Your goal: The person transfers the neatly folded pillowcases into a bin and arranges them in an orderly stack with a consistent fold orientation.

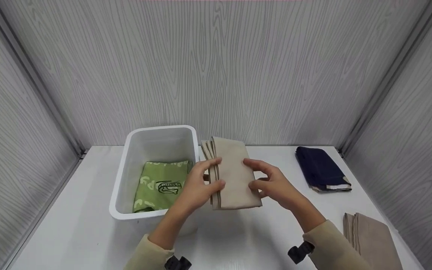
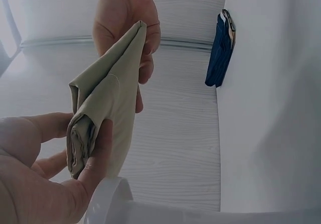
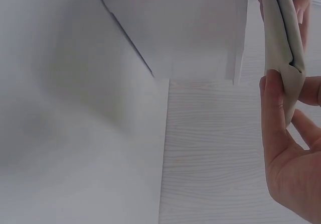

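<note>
A folded beige cloth (image 1: 234, 176) is held up above the white table, just right of a white bin (image 1: 117, 187). My left hand (image 1: 198, 185) pinches its layered left edge, thumb on the near face and other fingers behind. On the opposite edge my right hand (image 1: 276, 184) grips it the same way. In the left wrist view the stacked folds of the beige cloth (image 2: 120, 98) show end-on between the two hands. The right wrist view shows the beige cloth (image 3: 281, 43) edge-on, off the table. Inside the bin lies a folded green printed cloth (image 1: 163, 183).
At the back right of the table (image 1: 276, 225) lies a folded navy cloth (image 1: 319, 167) with a white label. Another folded beige-brown cloth (image 1: 375, 240) lies at the front right. Grey wood-grain panels (image 1: 216, 67) close in the back and both sides.
</note>
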`<move>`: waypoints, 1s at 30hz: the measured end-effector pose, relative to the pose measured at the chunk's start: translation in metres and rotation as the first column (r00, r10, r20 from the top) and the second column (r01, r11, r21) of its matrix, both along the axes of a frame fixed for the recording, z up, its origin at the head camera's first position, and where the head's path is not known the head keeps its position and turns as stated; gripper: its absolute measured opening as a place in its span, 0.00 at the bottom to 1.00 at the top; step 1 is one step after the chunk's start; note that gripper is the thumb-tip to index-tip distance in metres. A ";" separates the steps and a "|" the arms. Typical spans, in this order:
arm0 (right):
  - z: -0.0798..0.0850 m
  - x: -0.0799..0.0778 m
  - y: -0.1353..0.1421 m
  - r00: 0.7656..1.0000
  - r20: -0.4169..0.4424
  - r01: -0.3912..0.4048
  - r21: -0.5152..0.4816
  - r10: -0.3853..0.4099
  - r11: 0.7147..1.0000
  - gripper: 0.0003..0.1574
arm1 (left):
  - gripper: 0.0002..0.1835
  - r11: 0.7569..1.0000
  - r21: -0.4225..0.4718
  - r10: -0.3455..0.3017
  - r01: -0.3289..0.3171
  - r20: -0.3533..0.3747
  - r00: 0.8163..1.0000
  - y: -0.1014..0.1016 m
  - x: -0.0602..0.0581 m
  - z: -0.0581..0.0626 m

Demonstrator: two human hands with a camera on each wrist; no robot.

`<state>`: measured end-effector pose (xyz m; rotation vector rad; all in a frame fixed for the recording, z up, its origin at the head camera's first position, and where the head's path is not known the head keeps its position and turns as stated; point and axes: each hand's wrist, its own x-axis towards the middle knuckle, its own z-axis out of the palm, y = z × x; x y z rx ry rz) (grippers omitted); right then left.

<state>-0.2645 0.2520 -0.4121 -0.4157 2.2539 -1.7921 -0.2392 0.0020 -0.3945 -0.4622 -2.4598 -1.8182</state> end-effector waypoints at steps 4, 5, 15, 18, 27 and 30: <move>0.003 -0.001 -0.009 1.000 -0.006 0.003 0.006 -0.003 1.000 0.43 | 0.31 0.998 0.061 -0.013 0.012 0.021 1.000 -0.007 0.001 0.001; 0.004 -0.001 -0.011 1.000 -0.006 0.002 0.005 -0.002 1.000 0.43 | 0.31 0.997 0.073 -0.010 0.008 0.027 1.000 -0.009 0.001 0.002; 0.008 -0.006 -0.033 0.999 -0.027 -0.043 0.004 0.043 0.999 0.41 | 0.31 0.988 0.156 -0.008 -0.005 0.084 0.996 -0.030 0.005 0.002; 0.009 -0.007 -0.037 0.998 -0.027 -0.054 -0.001 0.054 0.999 0.42 | 0.31 0.985 0.171 -0.011 -0.005 0.096 0.995 -0.036 0.005 0.002; 0.011 -0.009 -0.051 0.997 -0.025 -0.067 -0.004 0.067 0.998 0.42 | 0.31 0.987 0.158 0.013 -0.029 0.099 0.995 -0.050 0.004 0.004; 0.011 -0.011 -0.058 0.997 -0.015 -0.074 -0.007 0.073 0.997 0.41 | 0.32 0.989 0.146 0.022 -0.039 0.113 0.993 -0.058 0.004 0.005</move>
